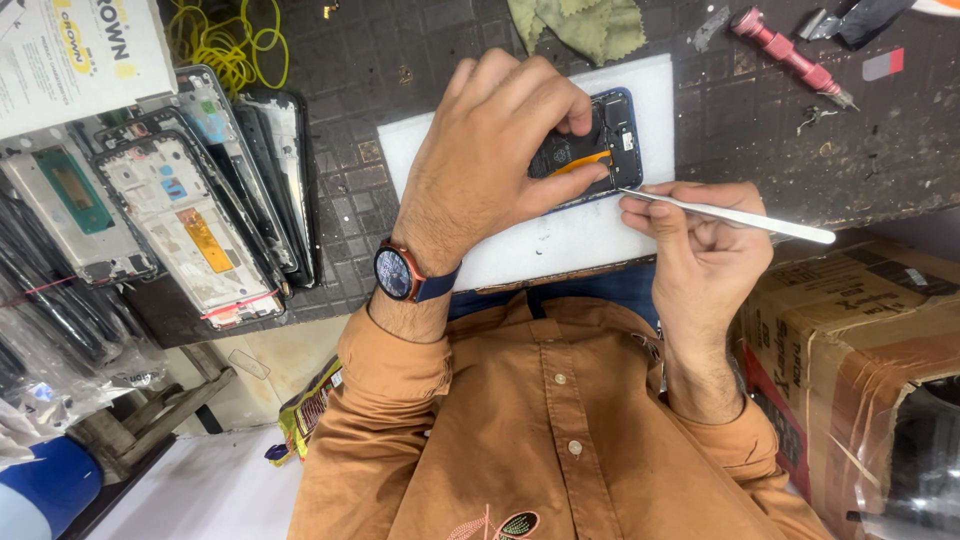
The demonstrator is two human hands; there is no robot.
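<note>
An opened dark phone with a blue frame and an orange strip inside lies on a white mat. My left hand, with a round watch on a blue strap at the wrist, presses down on the phone and covers most of its left part. My right hand grips a thin silver metal prying tool. The tool's tip touches the phone's near edge, just beside my left thumb.
Several stripped phone frames are stacked at the left on the dark bench. A yellow wire coil, a green cloth and a red screwdriver lie at the back. A taped cardboard box stands at the right.
</note>
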